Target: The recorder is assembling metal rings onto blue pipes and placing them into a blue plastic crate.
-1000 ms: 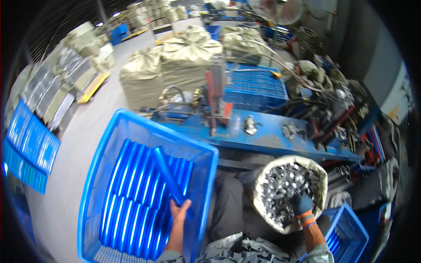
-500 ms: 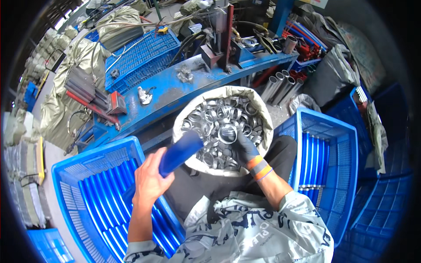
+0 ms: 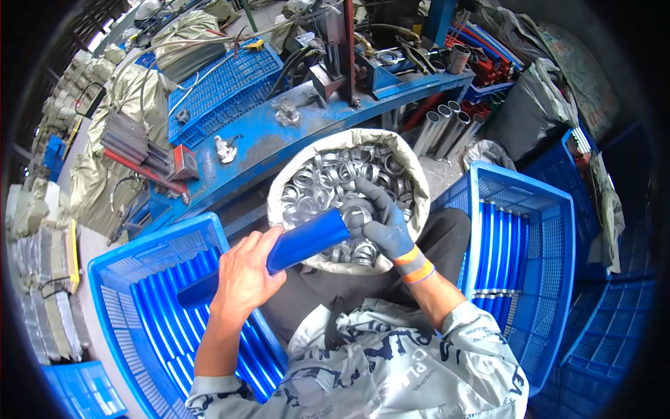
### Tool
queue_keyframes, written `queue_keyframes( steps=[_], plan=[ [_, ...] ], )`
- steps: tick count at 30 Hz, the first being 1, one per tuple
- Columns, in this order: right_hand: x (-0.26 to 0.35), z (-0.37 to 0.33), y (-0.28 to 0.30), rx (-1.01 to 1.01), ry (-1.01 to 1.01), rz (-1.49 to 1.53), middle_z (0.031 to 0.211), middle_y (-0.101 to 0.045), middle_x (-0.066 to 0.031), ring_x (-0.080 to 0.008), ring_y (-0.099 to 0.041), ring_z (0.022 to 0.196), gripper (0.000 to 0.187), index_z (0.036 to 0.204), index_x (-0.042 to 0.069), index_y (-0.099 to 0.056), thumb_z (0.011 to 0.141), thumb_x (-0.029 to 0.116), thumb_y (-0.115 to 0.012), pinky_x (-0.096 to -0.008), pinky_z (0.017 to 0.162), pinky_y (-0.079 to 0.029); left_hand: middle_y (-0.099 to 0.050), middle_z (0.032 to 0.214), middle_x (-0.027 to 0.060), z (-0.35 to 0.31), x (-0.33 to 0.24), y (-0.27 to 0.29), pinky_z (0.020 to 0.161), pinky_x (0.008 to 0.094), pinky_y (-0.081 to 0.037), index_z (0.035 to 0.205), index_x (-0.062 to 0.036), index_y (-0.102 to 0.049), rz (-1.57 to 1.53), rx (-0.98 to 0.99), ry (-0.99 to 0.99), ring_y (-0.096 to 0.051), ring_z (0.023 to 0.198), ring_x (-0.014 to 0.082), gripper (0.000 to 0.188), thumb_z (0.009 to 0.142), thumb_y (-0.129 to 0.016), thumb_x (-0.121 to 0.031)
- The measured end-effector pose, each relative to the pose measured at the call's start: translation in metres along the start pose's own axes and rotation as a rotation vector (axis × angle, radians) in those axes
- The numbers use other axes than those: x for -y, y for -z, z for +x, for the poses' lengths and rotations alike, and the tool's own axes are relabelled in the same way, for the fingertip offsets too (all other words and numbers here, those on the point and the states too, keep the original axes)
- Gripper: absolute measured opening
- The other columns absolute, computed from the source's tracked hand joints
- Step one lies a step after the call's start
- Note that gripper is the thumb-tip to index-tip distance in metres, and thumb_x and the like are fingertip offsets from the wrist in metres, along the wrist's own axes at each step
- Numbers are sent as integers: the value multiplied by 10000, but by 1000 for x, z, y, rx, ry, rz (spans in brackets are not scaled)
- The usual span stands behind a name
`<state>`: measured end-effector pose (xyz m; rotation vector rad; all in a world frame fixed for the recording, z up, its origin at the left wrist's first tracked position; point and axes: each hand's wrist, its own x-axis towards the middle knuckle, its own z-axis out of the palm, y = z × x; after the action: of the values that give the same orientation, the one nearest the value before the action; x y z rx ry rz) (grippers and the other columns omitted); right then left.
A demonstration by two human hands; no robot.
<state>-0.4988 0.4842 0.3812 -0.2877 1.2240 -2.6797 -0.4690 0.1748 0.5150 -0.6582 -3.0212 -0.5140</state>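
Observation:
My bare left hand (image 3: pixel 246 274) is wrapped round a blue tube (image 3: pixel 308 241), which slants up to the right across the sack's near edge. In my gloved right hand (image 3: pixel 391 229) a metal ring (image 3: pixel 356 217) is pinched between thumb and fingers, right by the tube's far end; whether the two touch I cannot tell. Below and behind both hands stands a round pale sack (image 3: pixel 276 199), full of loose metal rings (image 3: pixel 328 170). My gloved hand hides part of the heap.
Left of me a blue crate (image 3: pixel 105 307) holds rows of blue tubes (image 3: pixel 167 307). On the right, another blue crate (image 3: pixel 555 279) has tubes with metal-ringed ends (image 3: pixel 497 251). Beyond the sack runs a blue steel bench (image 3: pixel 258 143); bare metal pipes (image 3: pixel 447 129) stand to its right.
The tube has swung lower and to the right, its end now beside the ring. My right hand has tilted the ring toward the tube and shifted slightly left.

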Motion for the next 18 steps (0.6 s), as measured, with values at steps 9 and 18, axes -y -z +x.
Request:
queue_keyframes(
  steps=[9,18],
  plan=[
    [-3,-11,-1,117,-62,-191,1680,-601,-111,-196,-575,1533,915,1818,-25,-348,1008,-51,-773,-377,1303,-422,-759,1100,132,-2,6,-10,888,511,-630,1474,-124,-706,-41,23,7,-769,1046,396,740,748,-846,-104],
    [5,-11,1,99,-161,-289,1694,-607,-141,-217,-558,1556,928,1751,-57,-467,941,25,-913,-386,1318,-420,-724,1060,130,-8,8,-14,880,538,-618,1456,-143,-698,-57,13,6,-757,1035,401,696,779,-861,-136]
  ],
)
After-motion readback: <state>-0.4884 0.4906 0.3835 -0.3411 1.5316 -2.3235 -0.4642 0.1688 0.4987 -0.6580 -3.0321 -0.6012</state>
